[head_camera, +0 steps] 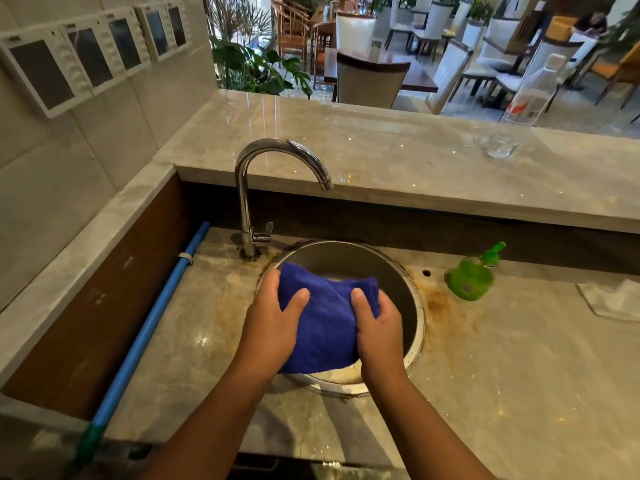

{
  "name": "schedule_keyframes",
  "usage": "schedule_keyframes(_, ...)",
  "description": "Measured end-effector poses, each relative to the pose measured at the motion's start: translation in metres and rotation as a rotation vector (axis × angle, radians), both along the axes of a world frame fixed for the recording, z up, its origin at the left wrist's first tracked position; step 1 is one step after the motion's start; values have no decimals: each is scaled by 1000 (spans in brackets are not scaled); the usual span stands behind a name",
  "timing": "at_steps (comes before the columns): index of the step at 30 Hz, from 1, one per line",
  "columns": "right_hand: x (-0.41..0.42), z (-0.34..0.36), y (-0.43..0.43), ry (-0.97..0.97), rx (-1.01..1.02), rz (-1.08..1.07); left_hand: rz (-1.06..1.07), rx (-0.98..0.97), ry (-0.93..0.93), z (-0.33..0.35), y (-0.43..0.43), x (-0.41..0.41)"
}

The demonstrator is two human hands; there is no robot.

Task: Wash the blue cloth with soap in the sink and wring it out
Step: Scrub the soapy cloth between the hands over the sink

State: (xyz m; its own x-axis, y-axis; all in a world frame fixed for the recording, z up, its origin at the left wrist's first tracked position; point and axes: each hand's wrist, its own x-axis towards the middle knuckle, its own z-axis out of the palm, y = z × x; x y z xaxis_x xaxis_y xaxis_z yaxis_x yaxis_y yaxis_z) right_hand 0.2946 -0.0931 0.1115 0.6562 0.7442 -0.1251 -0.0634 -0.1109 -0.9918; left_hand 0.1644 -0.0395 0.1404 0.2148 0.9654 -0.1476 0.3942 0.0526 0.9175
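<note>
A folded blue cloth [323, 322] hangs over the round steel sink [414, 299]. My left hand [273, 317] grips its left edge, thumb on top and fingers behind. On the other side my right hand [379, 327] grips the right edge the same way. The chrome tap [277, 157] arches above the sink's far left; no water runs from it. A green soap pump bottle [472, 275] stands on the counter to the right of the sink.
A blue pipe [156, 317] runs along the counter's left side. A raised marble ledge [381, 157] behind the sink carries a clear plastic bottle [519, 105]. A white cloth [613, 299] lies at the far right. White wall panels [93, 53] hang at the upper left.
</note>
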Motion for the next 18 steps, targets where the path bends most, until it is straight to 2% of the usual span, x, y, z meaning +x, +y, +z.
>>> schedule_keyframes(2, -1, 9, -2, -91, 33, -46, 17, 19, -13, -3, -1, 1)
schedule_keyframes(4, -5, 18, -6, -262, 106, -32, 58, -67, -126, -5, -1, 1)
schedule_keyframes(8, -29, 21, -18, -898, 323, 304, 125, -558, -643, -7, -6, 5)
schedule_keyframes(10, -41, 13, -19, -1017, 335, 364, 116, -727, -704, -8, -15, 7)
schedule_keyframes(13, -34, 14, -2, -854, 245, 264, 108, -746, -722, -1, -22, 12)
schedule_keyframes(16, -12, 16, 15, -469, 114, 193, 101, -692, -754, 17, -21, 19)
schedule_keyframes(17, -6, 17, 14, -440, 114, 157, 99, -689, -745, 25, -21, 19)
schedule_keyframes(18, -4, 20, 8, -495, 156, 135, 106, -681, -742, 27, -17, 19)
